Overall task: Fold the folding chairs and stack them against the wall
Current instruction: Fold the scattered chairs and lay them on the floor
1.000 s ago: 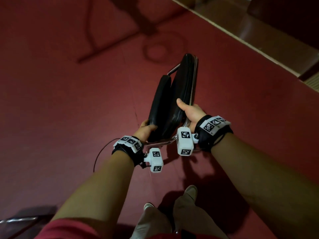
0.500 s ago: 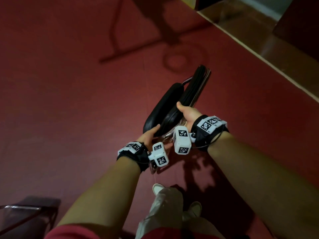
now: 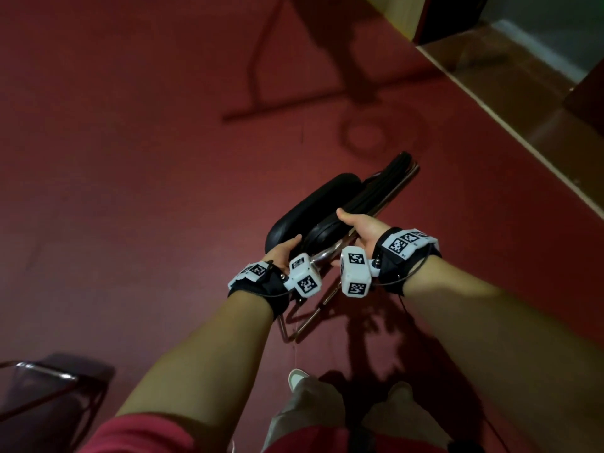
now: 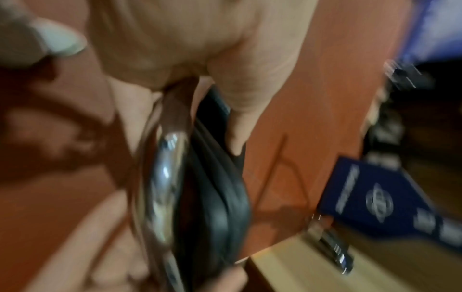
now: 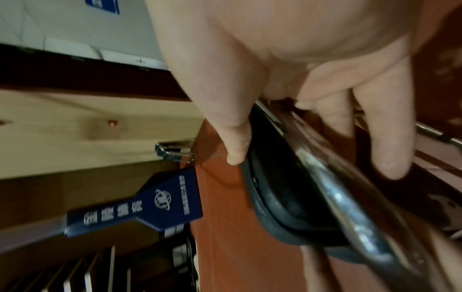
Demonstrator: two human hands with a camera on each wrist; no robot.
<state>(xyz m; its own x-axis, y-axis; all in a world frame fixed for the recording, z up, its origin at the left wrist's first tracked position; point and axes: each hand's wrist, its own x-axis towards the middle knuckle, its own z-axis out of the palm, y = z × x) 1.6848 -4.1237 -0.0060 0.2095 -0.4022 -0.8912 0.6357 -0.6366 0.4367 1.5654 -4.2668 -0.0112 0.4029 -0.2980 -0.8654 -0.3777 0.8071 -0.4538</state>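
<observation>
A folded chair (image 3: 330, 210) with black padded seat and back and a chrome tube frame hangs above the red floor between my hands. My left hand (image 3: 282, 251) grips the near end of the back pad and the chrome tube (image 4: 167, 177), thumb along the black pad (image 4: 217, 201). My right hand (image 3: 356, 227) grips the seat pad's edge, thumb on top of the black cushion (image 5: 282, 197) and fingers curled under the chrome frame (image 5: 350, 201). The chair's legs (image 3: 310, 318) hang down below my wrists.
Another chair (image 3: 49, 390) with a chrome frame stands at the lower left. A wooden step edge (image 3: 510, 125) runs diagonally at the upper right. A blue sign (image 5: 155, 199) and pale wooden furniture (image 5: 87, 128) stand near the floor's edge. My feet (image 3: 297, 379) are below.
The chair has swung round with my hands, its far end pointing more to the right. My view has turned, bringing the second chair further into the lower left corner.
</observation>
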